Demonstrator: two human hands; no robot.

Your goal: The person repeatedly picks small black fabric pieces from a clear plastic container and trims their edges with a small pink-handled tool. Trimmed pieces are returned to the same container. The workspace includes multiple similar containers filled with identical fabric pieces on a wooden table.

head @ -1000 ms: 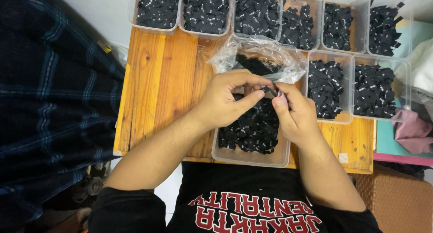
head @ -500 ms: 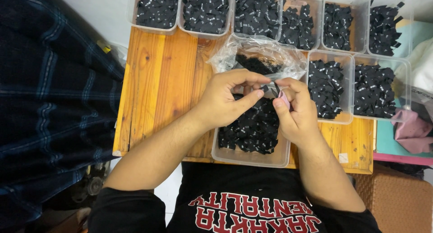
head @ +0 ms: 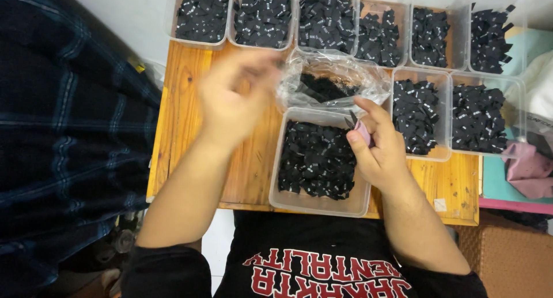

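Left hand is swinging away toward 11 o'clock, too blurry to tell its grip. Right hand is pinching small snips over the tub of black labels on the desk.

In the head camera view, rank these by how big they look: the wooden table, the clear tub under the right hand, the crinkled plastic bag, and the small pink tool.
1. wooden table
2. clear tub
3. plastic bag, close to the tub, so unsure
4. pink tool in the right hand, clearly smallest

Wooden table — clear tubs of black labels, crinkled plastic bag.
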